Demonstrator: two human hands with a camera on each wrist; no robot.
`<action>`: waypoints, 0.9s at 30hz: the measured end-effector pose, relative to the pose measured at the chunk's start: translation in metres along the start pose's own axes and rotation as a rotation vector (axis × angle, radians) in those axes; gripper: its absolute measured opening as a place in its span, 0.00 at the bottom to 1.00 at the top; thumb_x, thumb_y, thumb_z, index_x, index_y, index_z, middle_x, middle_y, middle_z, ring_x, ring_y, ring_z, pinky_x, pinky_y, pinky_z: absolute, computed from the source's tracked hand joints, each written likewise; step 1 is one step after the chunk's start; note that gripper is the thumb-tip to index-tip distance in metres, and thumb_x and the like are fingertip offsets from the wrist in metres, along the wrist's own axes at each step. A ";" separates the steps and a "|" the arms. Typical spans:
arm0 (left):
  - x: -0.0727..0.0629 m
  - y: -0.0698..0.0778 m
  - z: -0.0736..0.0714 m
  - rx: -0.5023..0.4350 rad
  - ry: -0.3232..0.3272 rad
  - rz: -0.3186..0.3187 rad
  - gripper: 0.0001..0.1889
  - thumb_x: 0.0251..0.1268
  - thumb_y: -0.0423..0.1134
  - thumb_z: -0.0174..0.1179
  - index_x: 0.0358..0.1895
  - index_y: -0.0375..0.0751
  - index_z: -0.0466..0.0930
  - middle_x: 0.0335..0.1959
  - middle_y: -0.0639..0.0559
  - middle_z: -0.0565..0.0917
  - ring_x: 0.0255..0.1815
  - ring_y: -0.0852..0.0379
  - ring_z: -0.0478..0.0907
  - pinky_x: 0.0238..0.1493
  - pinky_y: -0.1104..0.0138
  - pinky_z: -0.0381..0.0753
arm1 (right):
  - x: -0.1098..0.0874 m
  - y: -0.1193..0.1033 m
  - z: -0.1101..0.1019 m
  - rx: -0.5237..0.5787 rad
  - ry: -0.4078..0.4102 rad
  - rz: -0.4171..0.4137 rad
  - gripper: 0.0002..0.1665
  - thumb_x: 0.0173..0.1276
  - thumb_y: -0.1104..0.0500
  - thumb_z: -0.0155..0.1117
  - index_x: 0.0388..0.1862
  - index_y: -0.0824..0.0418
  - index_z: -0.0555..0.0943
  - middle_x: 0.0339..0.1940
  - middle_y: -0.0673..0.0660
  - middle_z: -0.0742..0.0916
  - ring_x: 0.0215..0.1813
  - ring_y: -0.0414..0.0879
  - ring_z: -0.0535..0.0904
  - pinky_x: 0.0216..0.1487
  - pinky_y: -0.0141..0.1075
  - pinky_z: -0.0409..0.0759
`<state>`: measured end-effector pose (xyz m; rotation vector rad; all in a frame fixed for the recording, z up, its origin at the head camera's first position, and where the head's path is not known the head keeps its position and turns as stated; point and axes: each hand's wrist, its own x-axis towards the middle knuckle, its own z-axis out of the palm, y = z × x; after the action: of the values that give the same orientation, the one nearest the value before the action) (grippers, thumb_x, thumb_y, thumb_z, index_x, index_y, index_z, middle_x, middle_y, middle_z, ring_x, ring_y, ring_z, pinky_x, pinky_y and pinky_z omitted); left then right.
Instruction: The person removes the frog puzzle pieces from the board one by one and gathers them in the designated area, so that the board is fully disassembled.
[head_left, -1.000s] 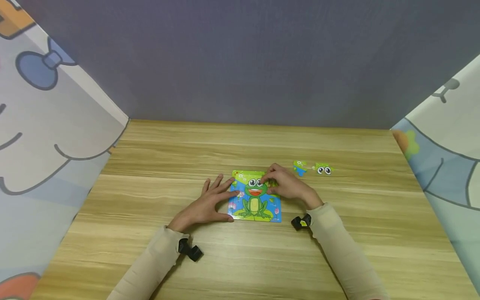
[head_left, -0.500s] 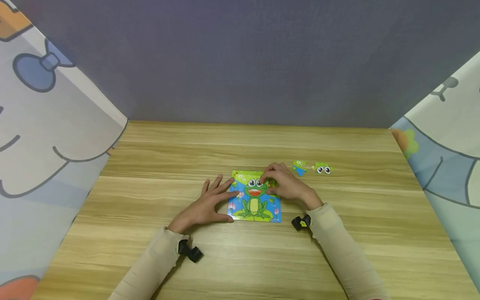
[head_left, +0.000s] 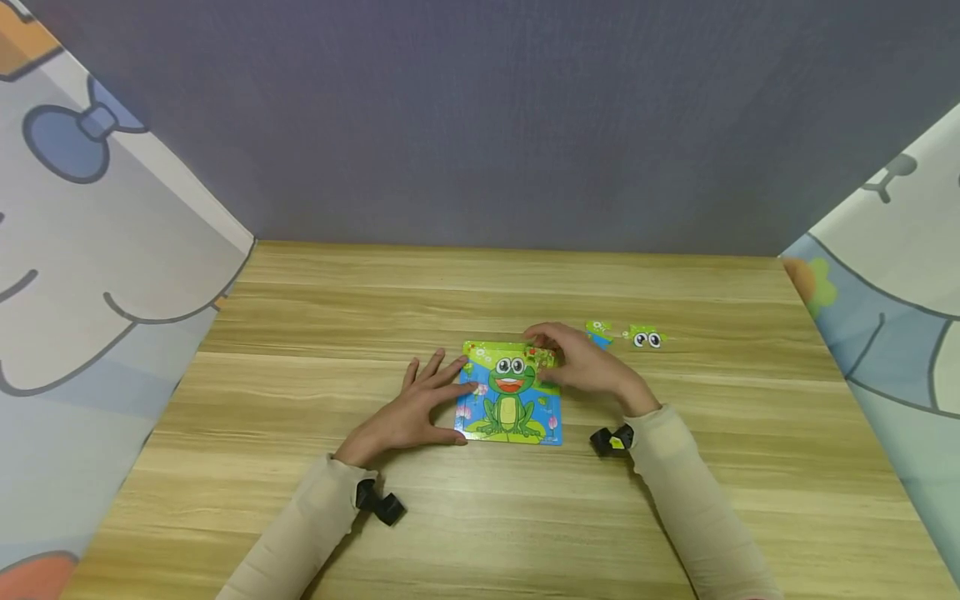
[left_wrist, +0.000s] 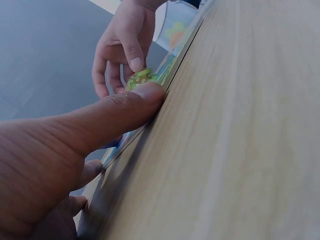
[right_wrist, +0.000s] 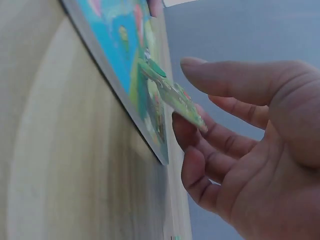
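Against right grip [head_left: 592, 362], puzzle piece [right_wrist: 175, 95], tilted

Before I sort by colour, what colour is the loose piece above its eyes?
Lime green on the eye piece, best in the head view.

Head: high, downward. Wrists: close, low, sharing puzzle [head_left: 509, 412].

One frog puzzle [head_left: 508, 407], three loose pieces [head_left: 647, 337] — two grips [head_left: 408, 414]
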<state>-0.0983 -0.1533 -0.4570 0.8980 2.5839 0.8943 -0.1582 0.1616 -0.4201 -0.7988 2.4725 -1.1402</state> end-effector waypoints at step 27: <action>-0.002 0.001 -0.001 -0.001 0.005 0.014 0.41 0.52 0.54 0.75 0.72 0.52 0.71 0.83 0.46 0.53 0.85 0.36 0.34 0.77 0.33 0.29 | -0.012 0.015 -0.009 0.255 0.239 0.266 0.14 0.68 0.66 0.67 0.50 0.71 0.84 0.43 0.68 0.89 0.36 0.36 0.85 0.37 0.30 0.86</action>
<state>-0.0964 -0.1539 -0.4556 0.9160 2.5844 0.9027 -0.1586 0.1822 -0.4251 -0.2659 2.4504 -1.4783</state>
